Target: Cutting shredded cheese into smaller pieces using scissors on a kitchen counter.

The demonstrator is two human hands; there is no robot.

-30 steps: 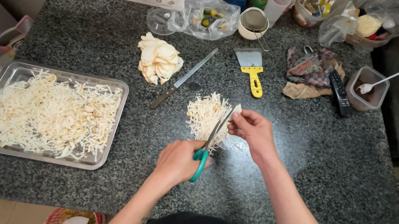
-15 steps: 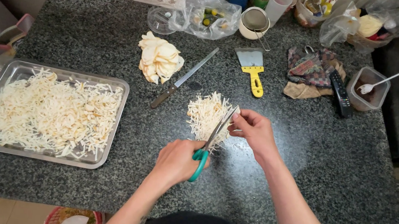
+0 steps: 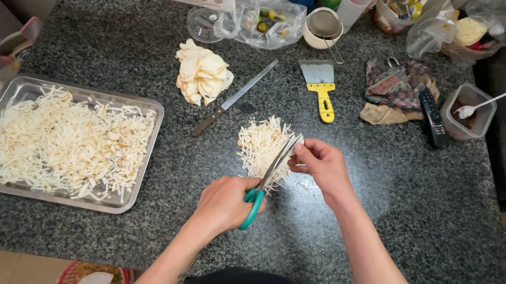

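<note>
The left hand (image 3: pixel 224 203) grips the green-handled scissors (image 3: pixel 269 176), blades slightly parted over a small pile of pale strips (image 3: pixel 260 144) at the middle of the dark speckled surface (image 3: pixel 425 241). The right hand (image 3: pixel 323 166) pinches a thin pale piece against the blades — at 9 o'clock sits a metal tray (image 3: pixel 145 146) of cut strips, at 12 o'clock a knife (image 3: pixel 234 98).

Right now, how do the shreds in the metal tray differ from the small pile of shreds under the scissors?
The shreds in the metal tray form a large, flat layer held inside the tray's rim; the small pile is a compact heap lying directly on the dark granite counter. The tray shreds are untouched, while the left hand works teal-handled scissors over the pile and the right hand holds a piece there. Both are pale, thin strips.
</note>
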